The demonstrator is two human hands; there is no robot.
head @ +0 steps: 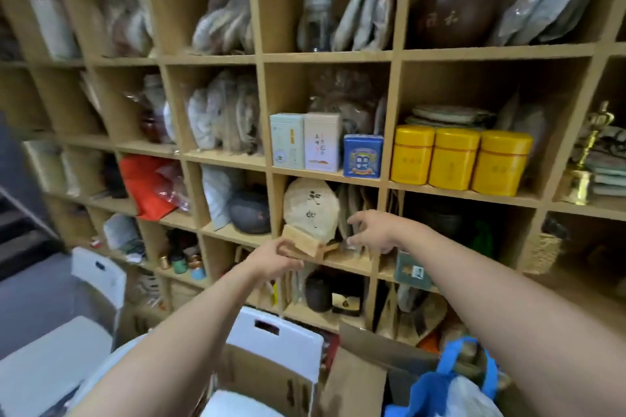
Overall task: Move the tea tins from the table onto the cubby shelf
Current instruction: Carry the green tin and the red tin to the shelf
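3 yellow tins, 3 box tins

Even, soft indoor light, no hard shadows or glare, dim cubby interiors, motion blur throughout, wide-angle bending of shelf lines toward left and right edges.

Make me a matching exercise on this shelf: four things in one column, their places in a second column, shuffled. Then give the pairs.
Things
1. three yellow round tins
2. blue square tin
3. round paper-wrapped tea cake on a wooden stand
4. dark brown clay pot with pale characters

Places
A. cubby right above both hands
B. top row, right of the glass jar's cubby
C. beside two tall pale boxes
D. in a row at the front of one cubby, right of the blue tin's

Pairs: 1-D, 2-C, 3-A, 4-B
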